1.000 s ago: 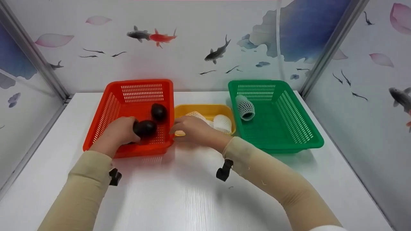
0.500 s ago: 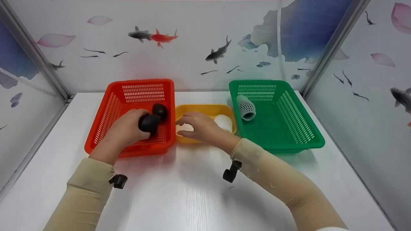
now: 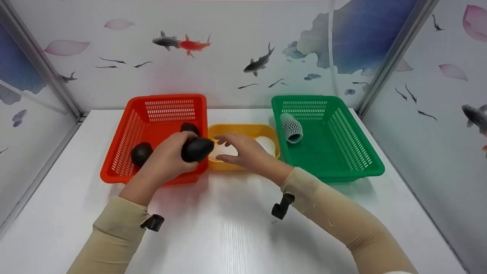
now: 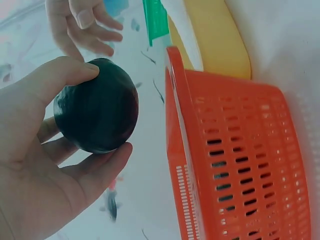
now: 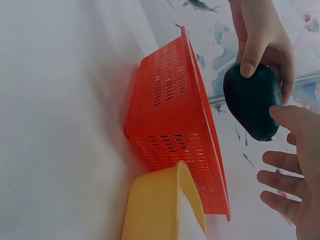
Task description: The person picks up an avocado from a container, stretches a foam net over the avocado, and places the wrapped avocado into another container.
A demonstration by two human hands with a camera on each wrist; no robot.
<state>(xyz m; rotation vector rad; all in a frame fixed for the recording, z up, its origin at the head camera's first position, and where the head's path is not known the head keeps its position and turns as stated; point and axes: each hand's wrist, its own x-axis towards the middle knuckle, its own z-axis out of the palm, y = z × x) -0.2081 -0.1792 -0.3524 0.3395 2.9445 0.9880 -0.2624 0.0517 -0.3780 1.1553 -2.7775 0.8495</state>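
Observation:
My left hand [image 3: 169,158] grips a dark, pear-shaped avocado [image 3: 197,149] above the right edge of the red basket [image 3: 110,152], its narrow end pointing right. In the left wrist view, thumb and fingers wrap around the avocado [image 4: 97,107]. Over the yellow basket [image 3: 243,129] hovers my right hand [image 3: 249,152], fingers spread and holding nothing. Its thumb overlaps the avocado [image 5: 252,102] in the right wrist view; I cannot tell whether they touch. White foam net sleeves [image 3: 265,144] lie in the yellow basket, partly hidden by the right hand.
Two more avocados, one at front left [image 3: 141,153] and one behind the left hand [image 3: 189,128], lie in the red basket. At right, the green basket [image 3: 335,152] holds a foam net sleeve [image 3: 291,128] with something dark inside. A patterned wall stands behind.
My left hand has lifted the avocado out of the red basket and carried it right. My right hand has shifted slightly right above the yellow basket, its fingers spreading.

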